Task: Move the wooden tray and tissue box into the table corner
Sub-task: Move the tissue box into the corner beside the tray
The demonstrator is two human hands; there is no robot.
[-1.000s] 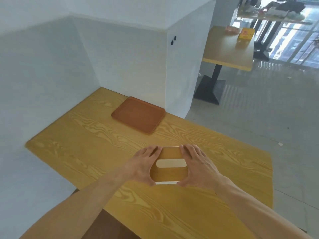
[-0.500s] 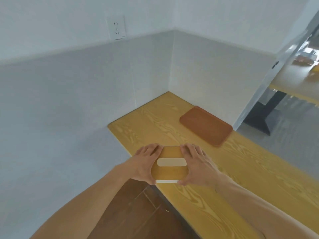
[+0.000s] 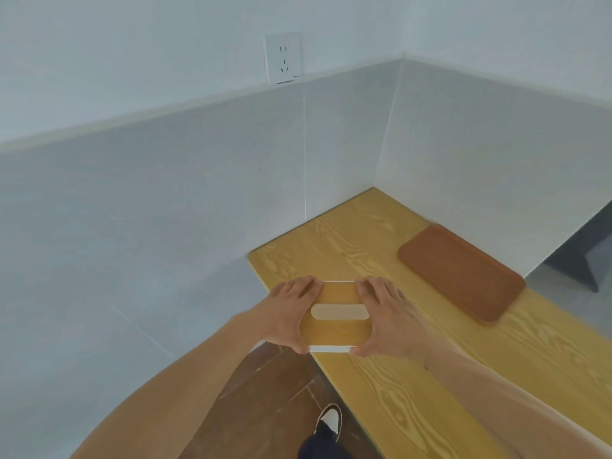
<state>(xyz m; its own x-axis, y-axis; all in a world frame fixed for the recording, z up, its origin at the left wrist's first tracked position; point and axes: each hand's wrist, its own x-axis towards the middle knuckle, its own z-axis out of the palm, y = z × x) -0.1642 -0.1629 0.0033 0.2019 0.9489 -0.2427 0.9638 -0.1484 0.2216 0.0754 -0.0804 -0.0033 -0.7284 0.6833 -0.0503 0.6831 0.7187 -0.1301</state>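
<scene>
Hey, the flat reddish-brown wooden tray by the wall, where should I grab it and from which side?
Probably the flat reddish-brown wooden tray's near long edge and rounded short ends, from the open table side: it lies flat, with its far edge close to the white wall.

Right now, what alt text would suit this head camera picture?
Two bare hands, left hand and right hand, grip a wood-topped tissue box above a yellow wooden table; a flat reddish-brown wooden tray lies near the white-walled corner.
</scene>
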